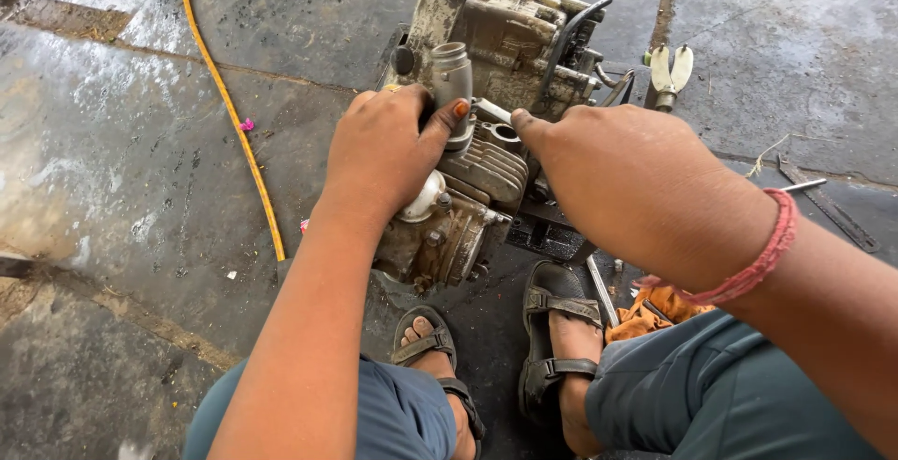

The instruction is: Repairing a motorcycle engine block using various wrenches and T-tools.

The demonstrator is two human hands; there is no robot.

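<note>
We squat over a grimy engine that sits on the wet concrete floor, just ahead of our sandals. Our left hand wraps around the engine's upper part, fingers curled closed over it, the thumb pressed against a short metal pipe that stands up from the finned block. Our right hand reaches in from the other side; its thumb points at a slim silver tool lying against the top of the fins, but the fingers are hidden behind the hand, so we cannot tell how tightly they close or whether they hold it. A yellow hose runs across the floor to the left. White-handled pliers lie just right of the engine, and an orange rag sits by our right knee.
</note>
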